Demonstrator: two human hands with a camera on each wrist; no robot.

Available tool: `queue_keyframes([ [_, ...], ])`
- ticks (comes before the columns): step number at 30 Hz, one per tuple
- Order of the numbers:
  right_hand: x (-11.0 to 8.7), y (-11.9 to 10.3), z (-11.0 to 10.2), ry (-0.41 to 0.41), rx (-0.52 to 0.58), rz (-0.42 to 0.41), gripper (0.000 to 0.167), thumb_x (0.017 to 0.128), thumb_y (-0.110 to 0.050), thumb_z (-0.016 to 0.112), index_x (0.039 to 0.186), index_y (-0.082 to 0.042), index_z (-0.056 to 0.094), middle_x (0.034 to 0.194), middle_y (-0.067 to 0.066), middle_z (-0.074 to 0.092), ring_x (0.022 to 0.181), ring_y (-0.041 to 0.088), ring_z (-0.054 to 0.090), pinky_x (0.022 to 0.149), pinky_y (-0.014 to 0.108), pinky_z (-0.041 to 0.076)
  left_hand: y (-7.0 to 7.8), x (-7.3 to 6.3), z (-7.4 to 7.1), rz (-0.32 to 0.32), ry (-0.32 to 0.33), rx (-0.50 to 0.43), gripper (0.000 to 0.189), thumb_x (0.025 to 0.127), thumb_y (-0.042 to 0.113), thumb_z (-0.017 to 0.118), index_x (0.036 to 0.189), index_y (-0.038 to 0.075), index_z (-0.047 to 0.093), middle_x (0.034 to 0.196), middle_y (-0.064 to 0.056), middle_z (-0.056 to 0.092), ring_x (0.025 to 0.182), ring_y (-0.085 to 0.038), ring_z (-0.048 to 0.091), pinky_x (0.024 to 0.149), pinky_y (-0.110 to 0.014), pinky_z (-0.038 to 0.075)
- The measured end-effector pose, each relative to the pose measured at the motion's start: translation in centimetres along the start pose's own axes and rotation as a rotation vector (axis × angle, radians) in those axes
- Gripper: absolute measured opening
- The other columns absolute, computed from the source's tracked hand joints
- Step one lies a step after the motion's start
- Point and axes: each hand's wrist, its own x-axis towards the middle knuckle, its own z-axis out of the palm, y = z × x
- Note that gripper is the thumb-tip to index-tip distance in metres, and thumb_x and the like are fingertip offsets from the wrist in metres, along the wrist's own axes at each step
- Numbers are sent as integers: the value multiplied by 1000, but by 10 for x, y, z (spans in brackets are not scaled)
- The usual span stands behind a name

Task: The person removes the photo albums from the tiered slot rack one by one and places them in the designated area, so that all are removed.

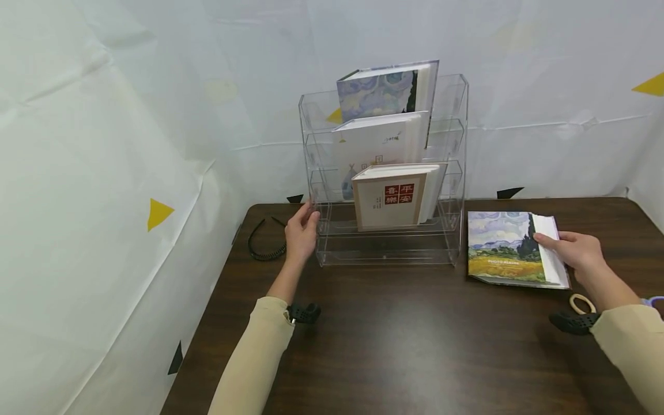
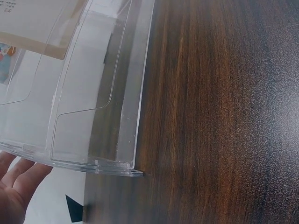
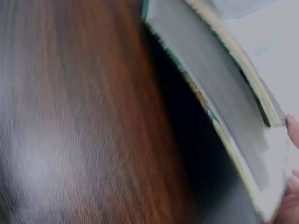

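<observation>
My right hand (image 1: 583, 252) pinches the right edge of a photo album (image 1: 505, 245) with a painted landscape cover, thumb on top. In the right wrist view the album (image 3: 219, 84) is tilted, with its lower edge off the table and fingertips (image 3: 293, 130) at its edge. My left hand (image 1: 302, 230) touches the left side of a clear acrylic rack (image 1: 384, 256). Its fingers (image 2: 30, 179) lie against the outside of the side panel in the left wrist view. Three albums stand in the rack: a beige one (image 1: 370, 202), a white one (image 1: 358, 144) and a painted one (image 1: 376, 95).
A black headband (image 1: 267, 255) lies left of the rack, partly behind my left hand. Near my right wrist are a cream ring-shaped handle (image 1: 582, 297) and a purple handle (image 1: 655, 300). White sheeting (image 1: 259, 104) hangs behind the brown table (image 1: 389, 346).
</observation>
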Motion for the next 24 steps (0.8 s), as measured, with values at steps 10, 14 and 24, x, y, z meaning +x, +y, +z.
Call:
queue_keyframes([
  [10, -2, -4, 3, 97, -298, -192, 85, 94, -52, 60, 135, 20, 41, 129, 42, 45, 117, 59, 39, 91, 66, 38, 1, -2, -2, 0, -2, -17, 44, 99, 18, 61, 141, 6, 53, 125, -19, 64, 111, -30, 64, 78, -39, 57],
  [14, -4, -6, 5, 101, -341, -235, 78, 93, -48, 63, 132, 18, 46, 123, 40, 51, 113, 57, 44, 85, 65, 41, 0, -2, -3, -2, -5, -25, 44, 100, 19, 60, 142, 6, 53, 126, -19, 63, 111, -30, 64, 71, -35, 58],
  [24, -32, -53, 25, 452, -3, -435, 43, 97, -33, 59, 123, 1, 64, 103, 5, 68, 88, 7, 61, 85, 30, 44, -2, -1, -1, -4, -19, -32, 45, 100, 20, 60, 142, 7, 53, 127, -19, 63, 111, -30, 64, 71, -35, 58],
])
